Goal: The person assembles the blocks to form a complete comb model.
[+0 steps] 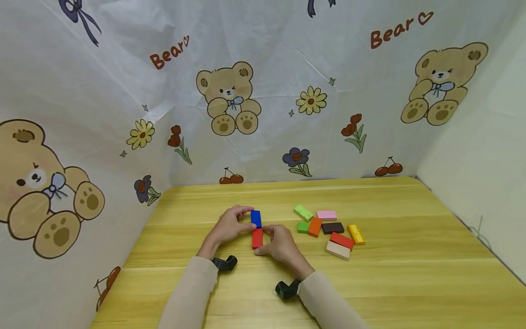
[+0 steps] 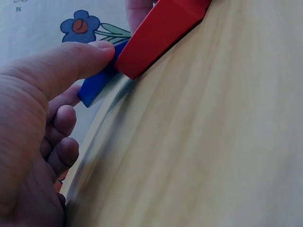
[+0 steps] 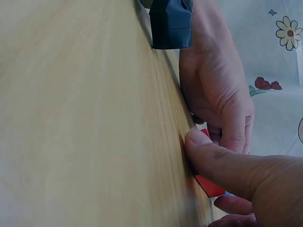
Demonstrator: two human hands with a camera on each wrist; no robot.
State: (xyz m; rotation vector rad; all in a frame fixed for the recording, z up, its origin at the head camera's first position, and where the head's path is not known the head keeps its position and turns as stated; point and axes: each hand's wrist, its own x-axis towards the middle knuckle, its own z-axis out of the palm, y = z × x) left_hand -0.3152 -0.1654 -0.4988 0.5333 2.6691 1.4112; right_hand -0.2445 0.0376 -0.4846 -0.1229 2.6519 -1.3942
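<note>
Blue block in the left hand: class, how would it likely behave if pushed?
The blue block looks stiff, since its edges run straight in the grip of the left hand. Its flat faces suggest it would slide rather than roll. Pushed nearer the person, it would probably press the adjoining red block.

Left hand (image 1: pixel 230 227) and right hand (image 1: pixel 281 244) (both bare) pinch close together.
</note>
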